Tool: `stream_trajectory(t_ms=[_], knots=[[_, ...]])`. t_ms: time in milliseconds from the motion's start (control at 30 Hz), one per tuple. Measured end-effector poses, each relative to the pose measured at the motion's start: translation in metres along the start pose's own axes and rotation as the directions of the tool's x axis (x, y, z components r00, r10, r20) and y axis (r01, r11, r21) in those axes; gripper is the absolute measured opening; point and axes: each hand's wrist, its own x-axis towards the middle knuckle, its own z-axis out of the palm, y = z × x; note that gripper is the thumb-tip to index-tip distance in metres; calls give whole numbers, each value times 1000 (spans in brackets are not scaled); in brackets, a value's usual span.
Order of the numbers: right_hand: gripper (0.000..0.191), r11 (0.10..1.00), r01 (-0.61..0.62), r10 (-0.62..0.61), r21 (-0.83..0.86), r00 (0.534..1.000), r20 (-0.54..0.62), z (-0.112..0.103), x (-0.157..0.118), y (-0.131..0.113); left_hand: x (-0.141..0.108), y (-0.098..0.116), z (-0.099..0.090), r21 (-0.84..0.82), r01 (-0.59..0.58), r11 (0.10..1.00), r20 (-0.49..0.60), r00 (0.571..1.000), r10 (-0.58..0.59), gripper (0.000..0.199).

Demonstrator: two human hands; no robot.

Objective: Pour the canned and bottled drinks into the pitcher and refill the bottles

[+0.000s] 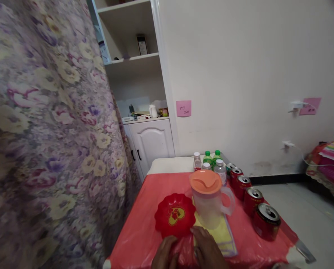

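A red plastic bowl (162, 213) with a scalloped rim and a yellow and red print inside lies on the red-covered table. My left hand (164, 254) is just in front of its near edge, thumb and fingers apart. My right hand (207, 248) is near the bowl's right front edge, over the corner of a yellow cloth (225, 239), fingers loosely apart. I see nothing held in either hand; whether the fingertips touch the bowl, I cannot tell. Behind my right hand stands a frosted pitcher (207, 209) with an orange lid (205, 181), on the cloth.
Several red cans (266, 222) line the table's right edge. Bottles with white and green caps (220, 172) stand behind the pitcher. A knife-like metal blade (304, 251) lies at the right front corner. A floral curtain (57, 149) hangs left, beside a white cabinet (152, 140).
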Motion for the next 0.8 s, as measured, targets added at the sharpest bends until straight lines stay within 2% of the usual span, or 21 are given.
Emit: stream_trajectory(t_ms=[100,167,233,333,433,533,633,800], knots=[[66,1000,13,-13,-13,1000,1,-5,0,-4,-3,-4,-2,-29,-10,1000,-9,1000,10,36],[62,1000,-9,9,-8,1000,22,-11,2,-11,-5,-7,-4,-55,34,998,-22,999,-35,37],[58,999,-38,37,7,998,55,-19,4,-19,-7,-8,-8,-84,123,989,-46,991,-128,39],[52,997,-77,74,24,993,88,-30,6,-31,-7,-10,-16,-130,286,949,-75,952,-298,43],[48,993,-114,109,32,985,134,-40,8,-40,-6,-16,-24,-148,382,912,-84,914,-396,48],[45,989,-147,141,17,971,191,-45,9,-45,-6,-29,-25,-82,406,910,-124,902,-413,52],[48,986,-163,164,-22,955,248,-44,11,-45,-11,-48,-20,31,395,918,-168,908,-385,54],[49,989,-149,144,-6,950,277,-42,11,-41,-22,-73,-9,161,360,919,-121,931,-344,54]])
